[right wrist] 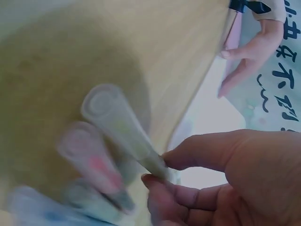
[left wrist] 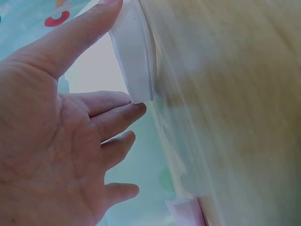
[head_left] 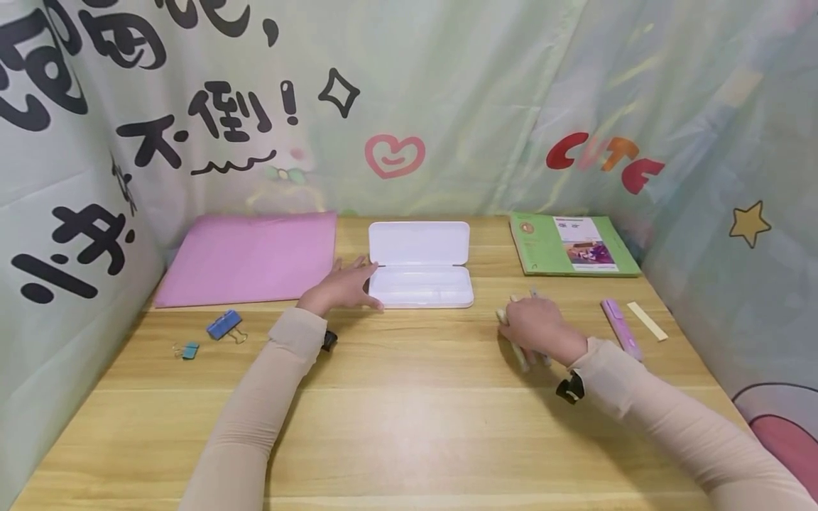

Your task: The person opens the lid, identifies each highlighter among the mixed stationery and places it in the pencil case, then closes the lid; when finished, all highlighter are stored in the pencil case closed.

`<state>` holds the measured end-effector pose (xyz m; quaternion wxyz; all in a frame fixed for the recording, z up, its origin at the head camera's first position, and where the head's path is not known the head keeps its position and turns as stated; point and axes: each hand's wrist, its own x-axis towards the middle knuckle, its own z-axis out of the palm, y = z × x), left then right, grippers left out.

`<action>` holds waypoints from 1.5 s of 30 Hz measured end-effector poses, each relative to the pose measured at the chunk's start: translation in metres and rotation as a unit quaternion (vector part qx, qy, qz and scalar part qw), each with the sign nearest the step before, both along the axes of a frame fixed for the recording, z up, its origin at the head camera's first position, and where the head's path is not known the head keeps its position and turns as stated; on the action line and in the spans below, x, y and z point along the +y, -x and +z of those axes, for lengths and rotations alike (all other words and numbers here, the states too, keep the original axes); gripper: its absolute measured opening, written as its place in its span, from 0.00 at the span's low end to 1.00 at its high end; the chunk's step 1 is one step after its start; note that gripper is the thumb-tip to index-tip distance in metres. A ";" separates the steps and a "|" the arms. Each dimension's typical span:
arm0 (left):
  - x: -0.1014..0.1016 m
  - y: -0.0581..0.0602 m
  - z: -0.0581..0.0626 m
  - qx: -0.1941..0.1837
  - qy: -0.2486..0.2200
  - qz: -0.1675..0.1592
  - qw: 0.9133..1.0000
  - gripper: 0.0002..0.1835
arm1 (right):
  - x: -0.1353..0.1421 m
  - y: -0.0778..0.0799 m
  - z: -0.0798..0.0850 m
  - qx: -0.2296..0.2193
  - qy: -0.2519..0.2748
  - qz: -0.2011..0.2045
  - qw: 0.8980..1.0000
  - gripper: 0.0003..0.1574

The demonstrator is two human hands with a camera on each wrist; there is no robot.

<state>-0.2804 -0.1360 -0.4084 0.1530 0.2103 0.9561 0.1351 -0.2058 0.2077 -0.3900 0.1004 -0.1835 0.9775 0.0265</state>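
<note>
A white pencil case [head_left: 418, 243] lies on the table with its lid raised and its tray facing up. My left hand [head_left: 341, 287] grips the case's left end, thumb at the front corner and index finger at the hinge corner. To the right, my right hand [head_left: 537, 326] pinches a pale yellow-green marker pen [right wrist: 124, 129] between thumb and fingertips. Beside it in the right wrist view are a pink marker [right wrist: 94, 157], a pale green marker [right wrist: 87, 197] and a blue marker [right wrist: 42, 212], all blurred. In the head view the hand partly hides them.
A pink folder [head_left: 255, 255] lies back left, with a blue binder clip [head_left: 224, 324] and a small teal clip [head_left: 189, 350] before it. On the right are a green book [head_left: 540, 248], a purple pen-like stick [head_left: 620, 330] and a cream strip [head_left: 647, 321]. Curtains enclose the table [head_left: 409, 426].
</note>
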 end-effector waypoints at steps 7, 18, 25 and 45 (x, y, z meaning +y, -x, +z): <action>-0.001 0.002 -0.002 0.007 0.010 0.004 1.000 0.55 | -0.021 0.018 0.015 0.080 0.059 0.011 0.995 0.17; 0.000 -0.001 -0.002 0.012 0.001 0.004 1.000 0.54 | -0.072 0.056 -0.001 0.233 0.091 0.165 0.954 0.10; 0.001 -0.004 -0.001 0.014 -0.005 -0.001 1.000 0.53 | -0.085 0.072 -0.023 0.229 0.029 0.191 0.954 0.10; 0.000 -0.005 -0.004 0.020 -0.011 0.004 1.000 0.53 | -0.081 0.067 -0.029 0.219 0.027 0.243 0.945 0.18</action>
